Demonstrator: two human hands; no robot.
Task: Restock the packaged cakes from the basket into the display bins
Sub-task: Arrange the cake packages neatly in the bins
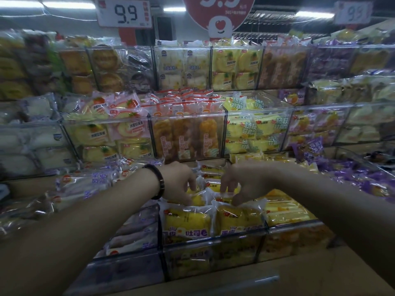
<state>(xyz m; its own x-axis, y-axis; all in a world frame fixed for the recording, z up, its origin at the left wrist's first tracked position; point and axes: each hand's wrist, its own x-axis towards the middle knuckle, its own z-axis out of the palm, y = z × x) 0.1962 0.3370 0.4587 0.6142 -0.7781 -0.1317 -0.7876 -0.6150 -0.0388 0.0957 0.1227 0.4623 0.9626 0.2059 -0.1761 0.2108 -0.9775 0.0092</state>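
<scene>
Your left hand [181,182] curls down among yellow cake packs [188,223] in the front bin [213,242], grip unclear. Right hand [243,184] pinches one wrapper. Seat packs upright, labels fwd, w/o crushing.

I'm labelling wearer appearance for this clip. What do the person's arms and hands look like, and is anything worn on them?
Both forearms are bare, with no sleeves in view. Neither the left hand nor the right hand wears a glove. A dark beaded bracelet circles the left wrist; the right wrist carries nothing.
</scene>
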